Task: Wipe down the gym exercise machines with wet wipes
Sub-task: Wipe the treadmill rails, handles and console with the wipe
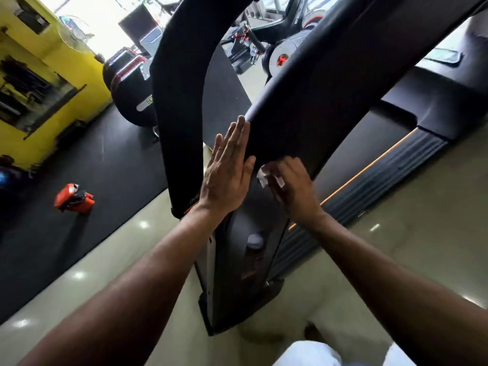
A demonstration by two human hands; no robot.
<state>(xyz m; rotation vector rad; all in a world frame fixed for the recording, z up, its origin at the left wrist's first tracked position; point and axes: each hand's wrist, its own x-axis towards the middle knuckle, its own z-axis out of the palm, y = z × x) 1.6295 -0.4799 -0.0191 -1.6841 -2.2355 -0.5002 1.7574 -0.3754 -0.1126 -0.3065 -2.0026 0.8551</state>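
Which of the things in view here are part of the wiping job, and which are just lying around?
In use:
white wet wipe
right hand holding it
left hand flat on the black treadmill upright

Lying about:
orange and black object on the floor mat
yellow wall

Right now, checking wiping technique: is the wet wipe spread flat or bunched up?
Bunched: the wipe shows only as crumpled white bits under the right hand.
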